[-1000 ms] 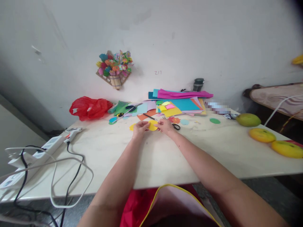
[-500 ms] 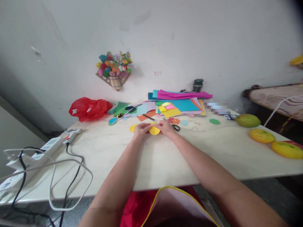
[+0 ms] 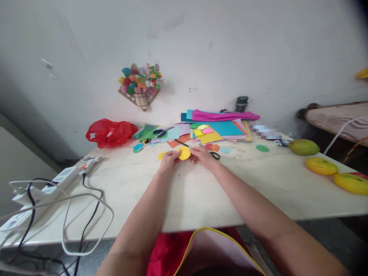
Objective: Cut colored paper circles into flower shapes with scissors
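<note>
In the head view, my left hand [image 3: 170, 160] is closed on a yellow paper circle [image 3: 184, 153], pinching its left side between thumb and fingers. Just past the circle's right edge is my right hand [image 3: 200, 156], its fingers loosely apart and nothing visible in them. A dark pencil [image 3: 182, 143] lies behind the circle, its near end close to my right fingertips. Partly hidden by my right hand, black-handled scissors [image 3: 214, 155] rest on the table. Another yellow paper piece [image 3: 163, 155] shows behind my left hand.
Coloured paper sheets [image 3: 227, 131] and a second pair of scissors [image 3: 161, 132] lie toward the wall. A red plastic bag [image 3: 110, 132] sits at the back left. A power strip [image 3: 61, 177] with loose cables occupies the left; several mangoes [image 3: 322, 166] lie right.
My right hand has come off the yellow paper circle. The circle has shifted slightly left and up, held by my left hand alone.
</note>
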The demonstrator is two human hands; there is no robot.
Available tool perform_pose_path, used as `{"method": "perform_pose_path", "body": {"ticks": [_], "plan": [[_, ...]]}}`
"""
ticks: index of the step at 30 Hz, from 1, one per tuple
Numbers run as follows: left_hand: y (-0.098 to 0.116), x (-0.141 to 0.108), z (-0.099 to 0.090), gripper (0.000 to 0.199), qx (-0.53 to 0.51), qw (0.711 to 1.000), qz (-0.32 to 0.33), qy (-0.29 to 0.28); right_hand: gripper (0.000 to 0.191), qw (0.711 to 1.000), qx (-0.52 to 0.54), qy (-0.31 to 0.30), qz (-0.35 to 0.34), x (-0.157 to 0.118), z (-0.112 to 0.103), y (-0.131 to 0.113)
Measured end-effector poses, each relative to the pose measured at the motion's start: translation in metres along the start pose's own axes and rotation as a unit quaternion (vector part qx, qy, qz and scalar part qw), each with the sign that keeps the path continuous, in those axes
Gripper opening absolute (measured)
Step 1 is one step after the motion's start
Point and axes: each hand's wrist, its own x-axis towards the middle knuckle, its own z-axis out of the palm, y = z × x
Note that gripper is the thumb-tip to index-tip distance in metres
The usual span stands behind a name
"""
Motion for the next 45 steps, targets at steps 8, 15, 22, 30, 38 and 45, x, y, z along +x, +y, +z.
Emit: {"method": "perform_pose_path", "body": {"ticks": [8,15,22,30,38,45], "plan": [[-0.001,0.001,0.000,0.036,-0.019,1.000,-0.008,-0.004,0.018,0.998,0.035,-0.056,0.023,-0.001,-0.002,0.000],[0.001,0.000,0.000,0.028,-0.045,0.999,-0.018,-0.016,0.019,0.997,0.022,-0.073,0.027,-0.002,-0.002,-0.001],[-0.002,0.003,-0.002,0.026,-0.035,0.999,-0.023,-0.011,0.021,0.997,0.012,-0.072,0.031,-0.003,-0.001,-0.001],[-0.001,0.001,0.001,0.026,-0.008,1.000,-0.020,0.005,0.015,0.999,-0.005,-0.037,0.040,-0.003,0.001,-0.004],[-0.005,0.000,0.003,0.033,0.076,0.997,-0.011,-0.012,0.018,0.996,-0.073,0.017,0.040,-0.001,0.002,-0.001],[-0.003,-0.002,0.006,0.031,0.122,0.991,-0.019,-0.046,0.044,0.978,-0.198,0.042,-0.045,0.006,0.003,0.010]]}}
